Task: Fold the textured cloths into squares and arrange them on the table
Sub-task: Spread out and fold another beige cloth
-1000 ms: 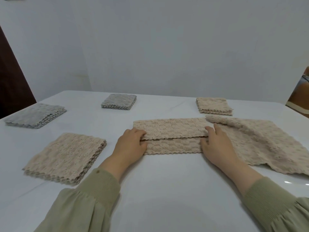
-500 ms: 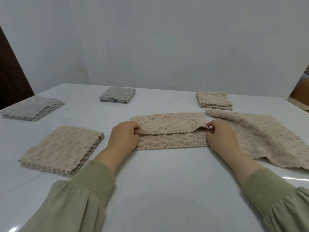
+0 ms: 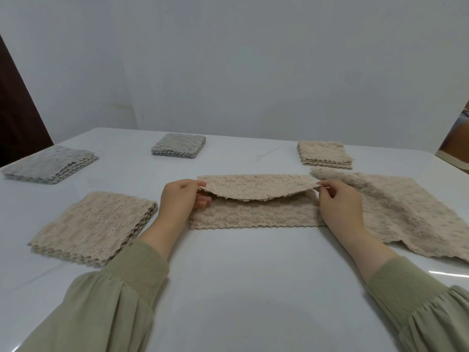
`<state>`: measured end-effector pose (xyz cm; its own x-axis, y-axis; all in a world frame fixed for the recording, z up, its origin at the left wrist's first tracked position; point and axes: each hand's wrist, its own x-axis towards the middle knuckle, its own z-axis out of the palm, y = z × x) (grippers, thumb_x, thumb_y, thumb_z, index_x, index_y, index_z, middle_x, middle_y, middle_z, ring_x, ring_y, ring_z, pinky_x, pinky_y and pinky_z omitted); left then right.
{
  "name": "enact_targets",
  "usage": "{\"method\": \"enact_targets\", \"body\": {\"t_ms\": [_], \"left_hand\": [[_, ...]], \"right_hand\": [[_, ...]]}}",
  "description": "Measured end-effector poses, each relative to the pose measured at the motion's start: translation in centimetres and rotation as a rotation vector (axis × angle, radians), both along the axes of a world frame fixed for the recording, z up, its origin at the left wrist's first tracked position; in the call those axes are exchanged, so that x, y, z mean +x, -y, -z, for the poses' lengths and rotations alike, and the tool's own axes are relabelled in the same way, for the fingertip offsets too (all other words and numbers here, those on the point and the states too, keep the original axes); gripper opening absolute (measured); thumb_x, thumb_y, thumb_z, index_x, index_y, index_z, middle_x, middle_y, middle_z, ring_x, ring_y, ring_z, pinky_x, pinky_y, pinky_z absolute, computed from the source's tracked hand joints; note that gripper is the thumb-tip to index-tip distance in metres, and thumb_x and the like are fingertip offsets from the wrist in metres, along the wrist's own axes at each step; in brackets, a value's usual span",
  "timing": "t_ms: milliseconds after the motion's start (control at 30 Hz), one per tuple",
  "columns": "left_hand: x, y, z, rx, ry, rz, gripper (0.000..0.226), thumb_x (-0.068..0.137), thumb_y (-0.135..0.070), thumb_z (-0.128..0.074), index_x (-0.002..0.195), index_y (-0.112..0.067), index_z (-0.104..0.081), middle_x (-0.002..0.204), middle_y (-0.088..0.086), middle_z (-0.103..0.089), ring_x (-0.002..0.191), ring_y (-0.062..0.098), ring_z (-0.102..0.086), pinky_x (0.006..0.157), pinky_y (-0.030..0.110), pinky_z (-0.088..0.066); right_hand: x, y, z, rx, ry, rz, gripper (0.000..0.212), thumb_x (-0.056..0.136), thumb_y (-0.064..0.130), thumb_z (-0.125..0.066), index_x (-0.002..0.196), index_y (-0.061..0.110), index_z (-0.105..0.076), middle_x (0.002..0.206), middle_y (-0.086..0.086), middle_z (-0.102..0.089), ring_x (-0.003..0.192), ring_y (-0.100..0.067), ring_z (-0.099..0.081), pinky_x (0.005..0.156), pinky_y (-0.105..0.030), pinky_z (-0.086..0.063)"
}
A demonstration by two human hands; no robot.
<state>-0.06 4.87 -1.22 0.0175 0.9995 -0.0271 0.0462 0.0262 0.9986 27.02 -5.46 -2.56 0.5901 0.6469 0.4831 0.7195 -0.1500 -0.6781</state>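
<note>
Sagging mid-span, the top flap [image 3: 256,186] of the beige cloth [image 3: 253,217] is pinched: left corner by left hand [image 3: 180,202], right corner by right hand [image 3: 339,203].

wall [image 3: 253,59]: pale grey | dark brown panel [image 3: 17,110]: far left | tan object [image 3: 456,133]: right edge

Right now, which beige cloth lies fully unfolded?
The rumpled beige cloth on the right, spread out loose; the near-left stack and far stack are folded squares, the centre cloth half-folded.
</note>
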Motion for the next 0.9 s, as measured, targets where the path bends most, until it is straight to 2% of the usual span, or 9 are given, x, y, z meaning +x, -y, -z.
{"method": "enact_targets", "body": {"t_ms": [100,167,267,367,467,567,700,767,900], "left_hand": [[0.0,0.4,-0.5,-0.065,0.268,-0.033,0.013,0.087,-0.003,-0.058,0.079,-0.002,-0.068,0.077,0.008,-0.067,0.055,0.013,-0.066,0.059,0.020,-0.057],[-0.2,0.8,-0.8,-0.068,0.322,-0.025,0.010,0.085,-0.001,-0.064,0.076,-0.001,-0.067,0.077,0.008,-0.066,0.053,0.011,-0.066,0.061,0.019,-0.057],[-1.0,1.4,-0.9,-0.027,0.182,0.019,0.005,0.084,0.001,-0.065,0.084,-0.001,-0.069,0.073,0.009,-0.066,0.052,0.010,-0.063,0.055,0.017,-0.055],[-1.8,1.7,-1.0,0.027,-0.131,0.079,0.013,0.082,0.003,-0.065,0.082,-0.009,-0.071,0.066,0.007,-0.063,0.048,0.010,-0.057,0.050,0.018,-0.052],[-2.2,1.8,-1.1,0.033,-0.283,0.161,0.016,0.080,0.004,-0.066,0.088,-0.009,-0.071,0.066,0.006,-0.060,0.052,0.014,-0.054,0.052,0.021,-0.051],[-2.4,1.7,-1.2,0.005,-0.285,0.193,0.020,0.080,0.005,-0.065,0.091,-0.010,-0.071,0.068,0.005,-0.057,0.053,0.016,-0.053,0.048,0.019,-0.051],[-2.1,1.7,-1.2,-0.061,-0.262,0.203,0.011,0.086,-0.003,-0.062,0.090,-0.009,-0.070,0.067,0.008,-0.060,0.048,0.014,-0.055,0.044,0.020,-0.050],[-2.1,1.5,-1.2,-0.054,-0.237,0.201,0.015,0.085,0.004,-0.060,0.092,-0.006,-0.070,0.064,0.009,-0.058,0.047,0.015,-0.055,0.045,0.020,-0.051],[-2.4,1.4,-1.6,-0.057,-0.161,0.246,0.021,0.083,0.009,-0.061,0.091,-0.008,-0.070,0.064,0.004,-0.053,0.055,0.014,-0.056,0.054,0.019,-0.056]], "right_hand": [[-0.7,0.3,-0.2,0.030,-0.120,-0.077,0.025,0.088,0.003,-0.047,0.093,0.015,-0.069,0.091,-0.003,-0.066,0.066,-0.010,-0.059,0.059,-0.020,-0.044],[-1.2,0.8,-0.7,0.085,-0.182,-0.080,0.022,0.089,0.007,-0.050,0.090,0.016,-0.069,0.085,0.001,-0.066,0.055,0.001,-0.056,0.050,-0.009,-0.041],[-1.5,2.0,-1.4,0.159,-0.200,-0.037,0.014,0.089,0.015,-0.058,0.083,0.013,-0.070,0.070,0.004,-0.063,0.058,0.004,-0.054,0.053,-0.004,-0.038],[-1.1,2.7,-1.1,0.035,-0.164,-0.006,0.013,0.086,0.011,-0.059,0.078,0.015,-0.069,0.073,0.000,-0.065,0.070,-0.012,-0.057,0.066,-0.023,-0.045],[-0.6,2.9,-0.6,-0.088,-0.103,-0.014,0.020,0.083,0.002,-0.057,0.087,0.014,-0.073,0.075,0.001,-0.064,0.067,-0.013,-0.055,0.062,-0.022,-0.040],[-0.6,2.9,-0.5,-0.123,-0.094,-0.057,0.026,0.082,-0.002,-0.054,0.087,0.016,-0.072,0.074,0.001,-0.061,0.059,-0.009,-0.052,0.056,-0.014,-0.038],[-0.5,2.4,-0.3,-0.142,-0.117,-0.063,0.016,0.084,0.006,-0.059,0.083,0.014,-0.073,0.085,-0.001,-0.068,0.083,-0.016,-0.059,0.078,-0.026,-0.043],[-0.4,2.4,-0.6,-0.101,-0.098,-0.028,0.016,0.086,0.008,-0.058,0.086,0.010,-0.074,0.086,0.000,-0.068,0.087,-0.017,-0.060,0.080,-0.029,-0.045],[-0.3,2.6,-0.8,-0.018,-0.117,0.037,0.020,0.084,0.004,-0.054,0.087,0.016,-0.070,0.072,0.002,-0.062,0.065,-0.016,-0.056,0.063,-0.024,-0.045]]}}
